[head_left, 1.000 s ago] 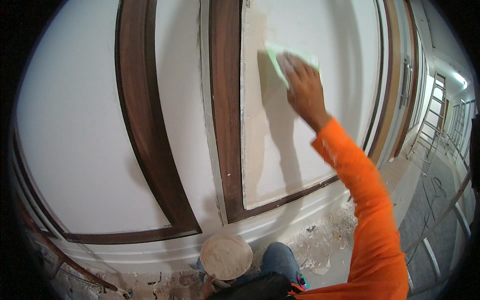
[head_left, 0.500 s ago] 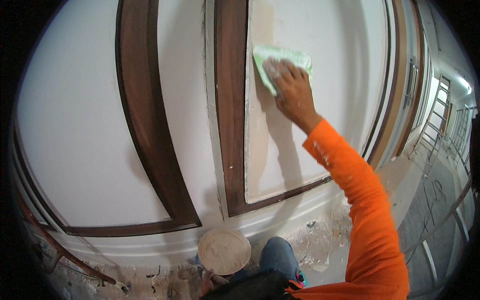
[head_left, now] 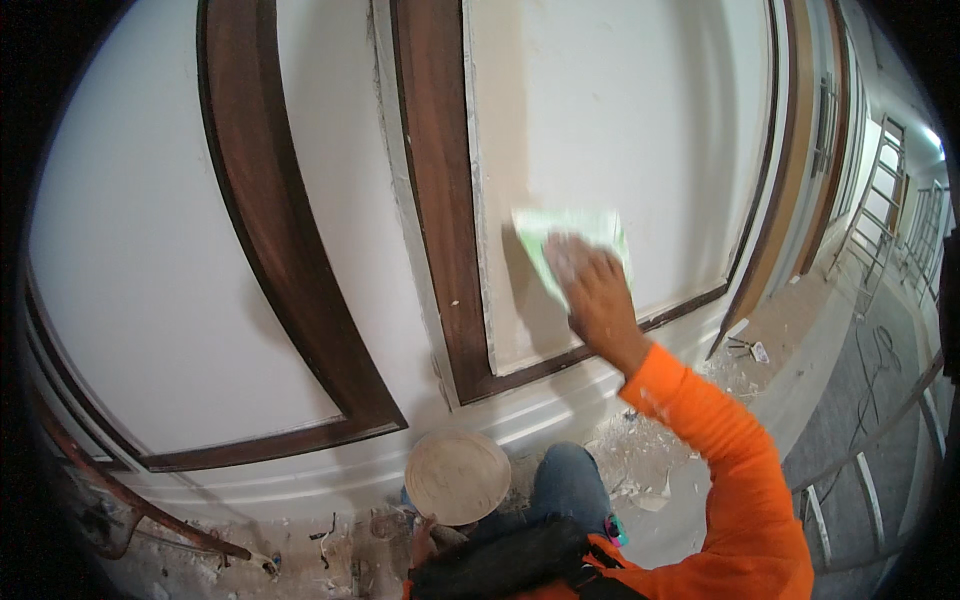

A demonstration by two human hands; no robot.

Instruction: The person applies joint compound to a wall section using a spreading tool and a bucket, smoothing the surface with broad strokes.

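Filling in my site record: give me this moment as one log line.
right hand: flat on pale green sheet, pressing it to white wall panel | left hand: low, beside round tub | person: crouched

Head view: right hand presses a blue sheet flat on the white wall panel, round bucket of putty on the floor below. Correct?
Not quite: in the head view the sheet under the right hand is pale green, not blue. It is pressed on the white wall panel, and the round bucket sits below.

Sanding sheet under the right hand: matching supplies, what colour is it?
Pale green sanding sheet, pressed flat by the right hand; head view.

Right hand (head_left: 592,290) raised, fingers flat
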